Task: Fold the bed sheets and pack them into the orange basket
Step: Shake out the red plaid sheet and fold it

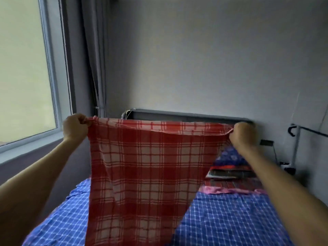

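You held both arms out at full reach: your left hand (75,125) and right hand (241,132) each pinched a top corner of the red plaid sheet (142,174), which hung taut above the blue checked bed (230,215). The window (23,71) stood close on your left, the wall ahead.

dim window (23,68) daylight, soft blur

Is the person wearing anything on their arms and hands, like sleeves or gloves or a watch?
No. Both arms are bare as far as the picture shows: no sleeve covers the left forearm or the right forearm. The left hand and the right hand have no gloves, and I can see no watch, bracelet or ring.
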The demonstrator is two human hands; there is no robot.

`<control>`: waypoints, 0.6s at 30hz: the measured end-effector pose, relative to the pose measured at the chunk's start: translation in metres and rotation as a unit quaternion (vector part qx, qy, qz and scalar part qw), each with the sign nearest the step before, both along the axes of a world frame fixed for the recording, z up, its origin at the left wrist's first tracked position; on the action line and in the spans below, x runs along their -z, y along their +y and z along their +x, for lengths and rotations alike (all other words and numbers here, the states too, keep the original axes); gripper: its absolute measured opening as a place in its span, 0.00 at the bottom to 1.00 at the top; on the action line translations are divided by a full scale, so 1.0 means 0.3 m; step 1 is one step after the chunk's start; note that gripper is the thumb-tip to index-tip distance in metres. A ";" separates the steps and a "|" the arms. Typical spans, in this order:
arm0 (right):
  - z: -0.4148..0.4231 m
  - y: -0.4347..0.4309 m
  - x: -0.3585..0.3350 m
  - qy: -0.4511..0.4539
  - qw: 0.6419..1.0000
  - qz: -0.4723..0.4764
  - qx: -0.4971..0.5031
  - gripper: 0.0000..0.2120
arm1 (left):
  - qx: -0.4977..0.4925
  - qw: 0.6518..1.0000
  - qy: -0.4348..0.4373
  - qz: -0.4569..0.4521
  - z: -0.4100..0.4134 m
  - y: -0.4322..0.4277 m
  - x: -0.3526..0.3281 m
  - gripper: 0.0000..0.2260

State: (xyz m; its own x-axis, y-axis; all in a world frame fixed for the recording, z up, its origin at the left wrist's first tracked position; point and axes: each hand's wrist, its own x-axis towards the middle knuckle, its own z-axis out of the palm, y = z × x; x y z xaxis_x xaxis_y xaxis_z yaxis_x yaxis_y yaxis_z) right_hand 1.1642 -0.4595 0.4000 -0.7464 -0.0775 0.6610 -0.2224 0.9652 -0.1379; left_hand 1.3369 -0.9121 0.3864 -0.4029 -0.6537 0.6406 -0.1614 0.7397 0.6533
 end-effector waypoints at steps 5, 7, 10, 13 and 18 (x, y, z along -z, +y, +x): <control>-0.031 0.028 -0.505 0.174 0.947 -0.242 -0.121 0.01 | -0.022 0.996 0.055 -0.069 0.003 0.026 -0.439 0.09; -0.023 0.034 -0.613 0.103 0.948 -0.275 -0.126 0.08 | -0.003 0.998 0.026 -0.053 0.005 0.020 -0.552 0.10; -0.036 0.069 -0.705 -0.036 0.970 -0.219 -0.101 0.10 | 0.032 0.999 0.018 -0.019 -0.004 0.037 -0.646 0.07; -0.010 0.117 -0.772 -0.021 0.947 -0.284 -0.152 0.05 | 0.028 0.993 0.116 0.016 -0.027 0.025 -0.677 0.02; 0.002 0.154 -0.820 0.025 0.958 -0.254 -0.130 0.15 | 0.030 0.993 0.040 -0.106 -0.166 -0.046 -0.701 0.02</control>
State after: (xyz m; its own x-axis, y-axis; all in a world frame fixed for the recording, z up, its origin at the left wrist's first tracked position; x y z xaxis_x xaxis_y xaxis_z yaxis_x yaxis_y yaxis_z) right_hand 1.1650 -0.4134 0.6460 -0.7116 0.0860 0.6973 -0.4644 0.6873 -0.5586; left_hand 1.2872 -0.9259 0.5968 -0.3785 -0.4775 0.7929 -0.0669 0.8685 0.4911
